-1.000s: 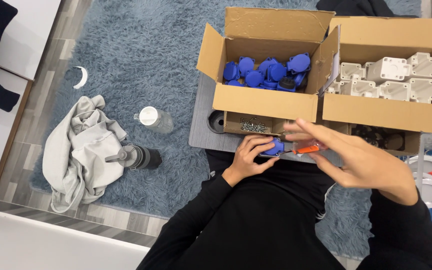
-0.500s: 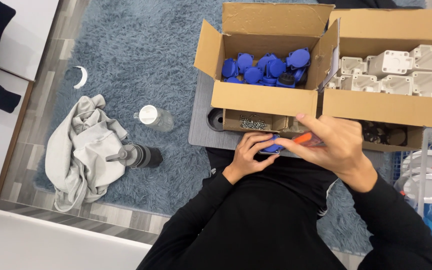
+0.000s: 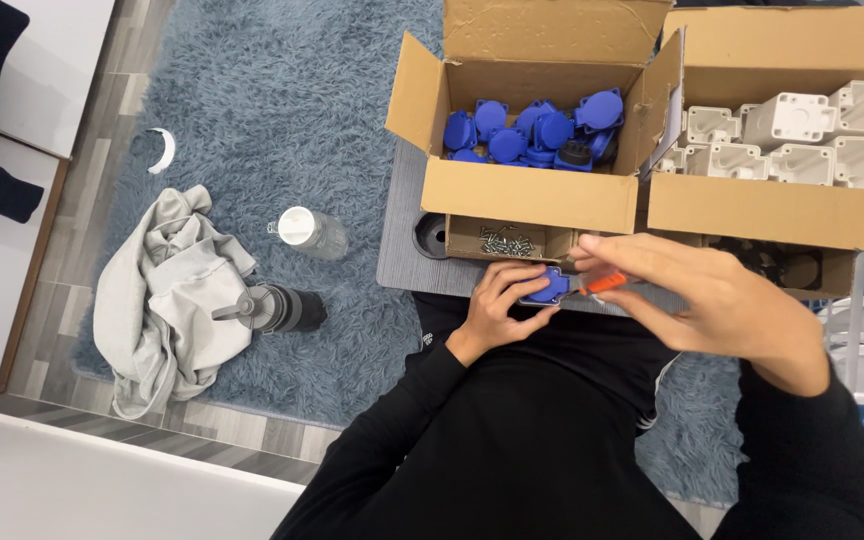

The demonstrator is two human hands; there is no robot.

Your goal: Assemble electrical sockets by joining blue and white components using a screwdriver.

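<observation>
1. The left hand [image 3: 492, 305] grips a small round blue plastic cap [image 3: 549, 287] at the near edge of the grey board [image 3: 404, 250] on the person's lap. The fingers are curled around the cap's lower rim, thumb on its side.

2. The right hand [image 3: 712, 305] is closed on a thin screwdriver with an orange handle [image 3: 602, 284]. Only a short length of the handle shows between the fingers; the tip meets the cap's right side, though the exact contact point is hidden.

3. Change from one second ago: the right hand then lay further right, flatter, fingers extended over the tool. It has since drawn in toward the cap and closed, so the tool now bears on the part.

4. Unchanged: the left hand and the cap occupy the same spot in all three pictures.

5. Judgement: the shift suggests that positioning is finished and fastening work on the cap is under way.

6. Just beyond the cap, a shallow cardboard tray [image 3: 497, 240] holds small silver screws [image 3: 507, 239].

7. Behind it, an open cardboard box [image 3: 527, 195] contains more blue caps. A second open cardboard box [image 3: 782, 210] to its right holds white plastic housings [image 3: 802, 140].

8. On the blue shaggy rug [image 3: 272, 110] to the left lie a crumpled grey garment [image 3: 167, 290], a dark flask [image 3: 282, 308] and a clear bottle with a white lid [image 3: 310, 232], all well apart from the hands.
</observation>
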